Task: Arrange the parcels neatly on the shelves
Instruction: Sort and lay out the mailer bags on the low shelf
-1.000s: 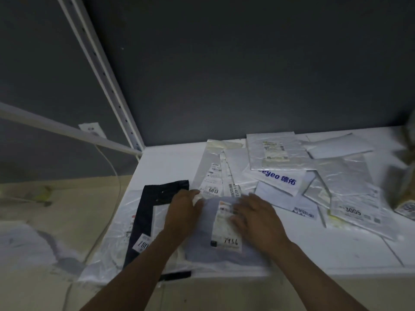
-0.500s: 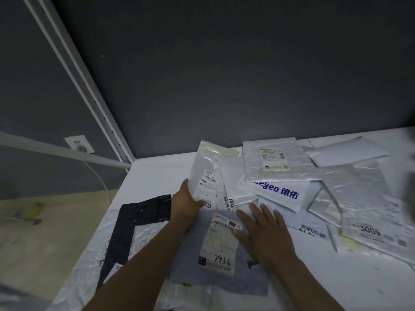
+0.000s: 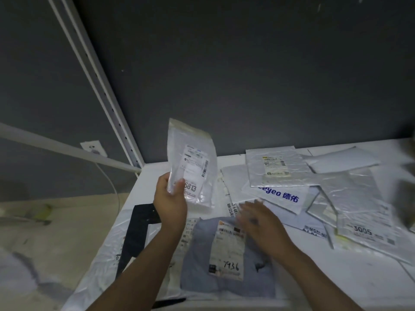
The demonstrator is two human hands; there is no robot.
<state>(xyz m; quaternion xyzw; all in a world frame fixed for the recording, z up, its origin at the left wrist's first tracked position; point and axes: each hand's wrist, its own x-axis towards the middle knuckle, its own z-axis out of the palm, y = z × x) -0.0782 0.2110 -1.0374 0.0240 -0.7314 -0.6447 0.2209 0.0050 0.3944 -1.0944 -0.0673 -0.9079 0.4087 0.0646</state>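
Slippage threatens the glossy 6813 parcel, gripped low by the left hand, while the right hand at its 4 o'clock hovers flat and empty.

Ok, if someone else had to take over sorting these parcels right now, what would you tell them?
Left hand grips the 6813 parcel, held upright above the shelf.
Right hand is open and blurred, over the pile by the grey parcel; I cannot tell if it touches anything.
On the shelf: grey parcel in front, black parcel at left, blue-lettered parcel, silver parcels and 3005 parcel overlapping at right.
Done: nothing looks neatly arranged yet.
Left: place 6813, then straighten the loose pile.
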